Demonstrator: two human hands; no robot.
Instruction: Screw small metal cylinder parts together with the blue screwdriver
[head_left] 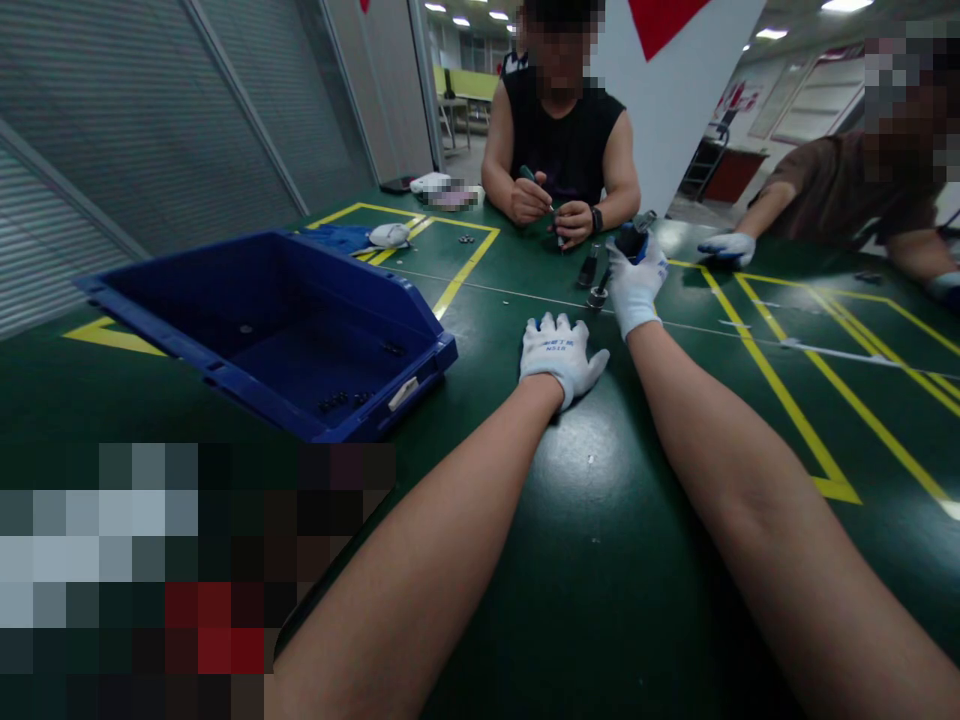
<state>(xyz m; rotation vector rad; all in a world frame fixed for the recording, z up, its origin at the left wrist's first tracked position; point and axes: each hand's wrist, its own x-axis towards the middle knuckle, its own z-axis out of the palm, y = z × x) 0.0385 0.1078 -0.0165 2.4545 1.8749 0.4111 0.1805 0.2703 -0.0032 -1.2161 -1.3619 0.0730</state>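
My left hand [561, 355] wears a white glove and rests on the green table [600, 520], fingers bent down on the surface with nothing visible under them. My right hand [636, 280], also gloved in white, is closed round a dark tool with a blue and grey top [634, 235], held upright. Just left of it on the table lie a small metal ring [597, 296] and a dark cylindrical part [588, 268].
A blue plastic bin [277, 330] with a few small dark parts stands at my left. Across the table a person in a black sleeveless top holds a small tool [551, 205]. Another person's gloved hand [727, 247] rests at the right. Yellow tape lines [780, 390] mark the table.
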